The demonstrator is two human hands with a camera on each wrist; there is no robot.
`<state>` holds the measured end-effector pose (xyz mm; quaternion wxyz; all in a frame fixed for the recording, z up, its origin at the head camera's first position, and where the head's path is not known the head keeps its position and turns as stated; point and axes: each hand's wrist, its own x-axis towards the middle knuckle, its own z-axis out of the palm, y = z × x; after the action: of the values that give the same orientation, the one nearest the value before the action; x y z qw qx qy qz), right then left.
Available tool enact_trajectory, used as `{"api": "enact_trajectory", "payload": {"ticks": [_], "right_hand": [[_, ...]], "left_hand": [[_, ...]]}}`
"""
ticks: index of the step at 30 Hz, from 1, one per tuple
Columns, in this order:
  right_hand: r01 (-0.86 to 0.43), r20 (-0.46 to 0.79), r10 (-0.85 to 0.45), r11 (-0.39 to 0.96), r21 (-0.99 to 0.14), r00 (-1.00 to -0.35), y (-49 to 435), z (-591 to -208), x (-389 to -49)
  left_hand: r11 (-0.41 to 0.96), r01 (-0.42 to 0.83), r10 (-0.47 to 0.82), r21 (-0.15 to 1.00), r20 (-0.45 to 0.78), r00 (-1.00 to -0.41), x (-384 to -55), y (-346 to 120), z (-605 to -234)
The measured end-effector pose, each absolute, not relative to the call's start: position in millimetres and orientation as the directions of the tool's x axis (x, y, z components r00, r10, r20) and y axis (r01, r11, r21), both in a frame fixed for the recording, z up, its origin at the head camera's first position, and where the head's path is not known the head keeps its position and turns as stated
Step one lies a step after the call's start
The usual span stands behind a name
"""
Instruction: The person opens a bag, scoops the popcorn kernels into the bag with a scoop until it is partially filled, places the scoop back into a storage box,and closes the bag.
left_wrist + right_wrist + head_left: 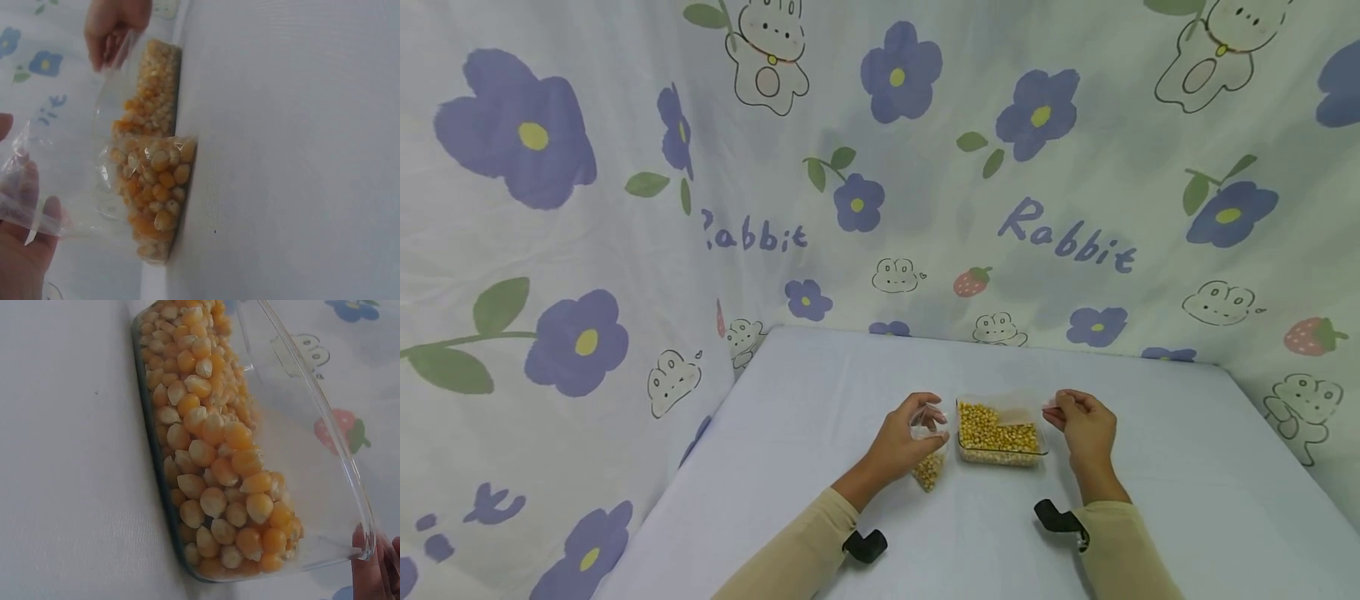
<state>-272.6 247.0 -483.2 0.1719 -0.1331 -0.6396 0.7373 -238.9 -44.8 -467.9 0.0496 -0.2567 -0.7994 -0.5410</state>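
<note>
The person works at a table covered with white cloth (1187,467). On it stands a clear rectangular box with a dark lower edge (1018,416), well filled with yellow corn kernels (981,427). At eight o'clock from the box, just beside it, is a small transparent plastic bag (106,219); its lower part contains similar kernels and seems to rest on the cloth.

The left hand (904,433), at nine o'clock of the box, has its fingers and thumb curved around the upper part of the bag and holds it upright. The right hand (1086,425) is at three o'clock, its fingers bent close together near the box's far corner; whether they grip the rim or some small thing, one cannot tell.

The step in hand appears to be the moving of kernels between box and bag; the direction is not certain. The next move would call for a steady bag with its mouth well apart.
</note>
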Motion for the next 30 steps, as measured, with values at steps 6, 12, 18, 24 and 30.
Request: {"api": "enact_trajectory", "payload": {"ticks": [6,12,18,24,30], "right_hand": [[-0.021,-0.046,0.358,-0.181,-0.983,-0.933,244,-485,-273],[-0.005,-0.061,0.340,-0.189,-0.982,-0.938,246,-489,-273],[0.011,-0.086,0.333,-0.221,-0.975,-0.939,248,-492,-273],[0.039,-0.121,0.309,-0.260,-0.965,-0.943,251,-492,-274],[0.065,-0.181,0.288,-0.371,-0.927,-0.940,254,-492,-275]], "left_hand": [[0.297,0.467,0.360,0.833,0.355,-0.863,-242,-46,-473],[0.296,0.466,0.364,0.834,0.353,-0.862,-241,-46,-475],[0.287,0.455,0.370,0.843,0.340,-0.865,-238,-46,-474],[0.288,0.452,0.377,0.844,0.334,-0.864,-239,-45,-473],[0.299,0.456,0.378,0.838,0.335,-0.863,-241,-44,-473]]}}
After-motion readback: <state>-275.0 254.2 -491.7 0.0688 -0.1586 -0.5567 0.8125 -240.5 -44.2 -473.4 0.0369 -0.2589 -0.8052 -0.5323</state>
